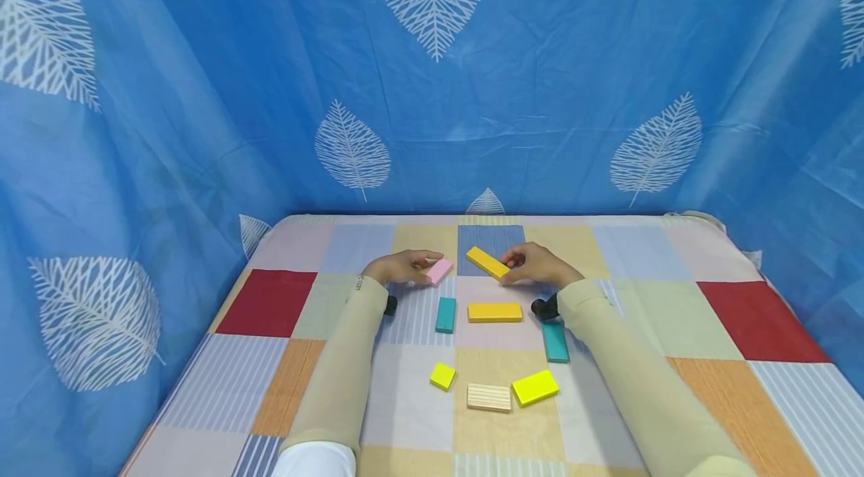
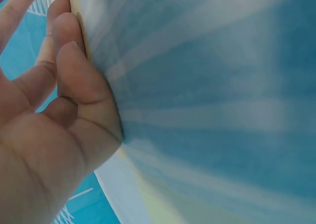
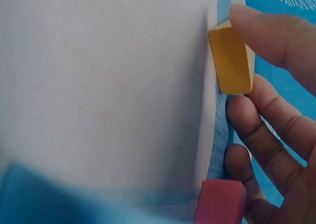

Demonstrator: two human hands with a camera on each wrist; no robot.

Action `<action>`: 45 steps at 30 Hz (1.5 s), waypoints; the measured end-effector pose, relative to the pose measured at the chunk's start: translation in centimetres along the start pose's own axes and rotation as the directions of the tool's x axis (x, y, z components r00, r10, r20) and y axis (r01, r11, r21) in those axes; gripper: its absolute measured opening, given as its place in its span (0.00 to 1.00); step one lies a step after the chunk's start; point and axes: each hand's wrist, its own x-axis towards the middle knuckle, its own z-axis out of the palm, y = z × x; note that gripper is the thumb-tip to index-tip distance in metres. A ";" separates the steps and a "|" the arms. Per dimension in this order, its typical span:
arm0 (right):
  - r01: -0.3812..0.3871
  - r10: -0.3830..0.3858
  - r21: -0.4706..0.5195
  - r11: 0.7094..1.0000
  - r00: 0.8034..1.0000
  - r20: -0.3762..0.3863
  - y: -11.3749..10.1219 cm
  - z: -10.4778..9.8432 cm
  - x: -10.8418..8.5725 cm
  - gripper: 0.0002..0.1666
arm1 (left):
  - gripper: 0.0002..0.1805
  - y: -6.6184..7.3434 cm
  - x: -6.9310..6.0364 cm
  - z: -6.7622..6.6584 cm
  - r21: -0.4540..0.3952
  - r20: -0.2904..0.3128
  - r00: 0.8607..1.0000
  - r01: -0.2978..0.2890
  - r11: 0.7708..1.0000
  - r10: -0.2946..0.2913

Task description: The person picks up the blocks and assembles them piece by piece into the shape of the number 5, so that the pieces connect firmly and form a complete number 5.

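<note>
Yellow bar, smooth, oblong, pinched by right grip; left grip pinches pink block.

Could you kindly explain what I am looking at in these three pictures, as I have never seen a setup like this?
Gladly. There is no robot here: these are a person's bare hands, with a camera on the head and one on each wrist. The wide picture comes from the head, looking forward and down. The other two look closely at the left hand and the right hand.

On the patchwork cloth lie an orange-yellow block, a left teal block, a right teal block, a small yellow block, a larger yellow block and a striped block.

The left hand holds a pink block; the right pinches one end of a second orange-yellow block.
</note>
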 end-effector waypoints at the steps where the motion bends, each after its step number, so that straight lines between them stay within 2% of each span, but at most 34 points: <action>1: 0.002 -0.002 0.001 1.000 1.000 -0.001 0.0 0.1 0.1 0.24 | 0.36 0.0 0.0 0.0 0.001 0.001 1.000 -0.001 1.000 0.001; 12: -0.019 0.018 -0.045 0.999 1.000 -0.017 -0.1 0.0 0.6 0.21 | 0.36 -0.3 0.1 0.0 0.004 -0.011 1.000 0.014 1.000 -0.014; 19: 0.025 -0.024 -0.086 0.996 1.000 0.014 0.3 -0.5 0.7 0.21 | 0.36 0.0 0.0 0.2 -0.010 -0.023 0.998 0.055 0.998 -0.055; 40: 0.044 -0.037 -0.106 0.993 0.997 0.062 -0.1 -1.5 0.3 0.22 | 0.36 0.2 -0.1 0.2 -0.016 -0.021 0.999 0.047 0.999 -0.047; 45: 0.021 -0.014 -0.101 0.995 0.998 0.066 0.0 -1.6 0.4 0.23 | 0.36 0.1 0.0 0.2 -0.021 -0.020 0.999 0.050 0.999 -0.051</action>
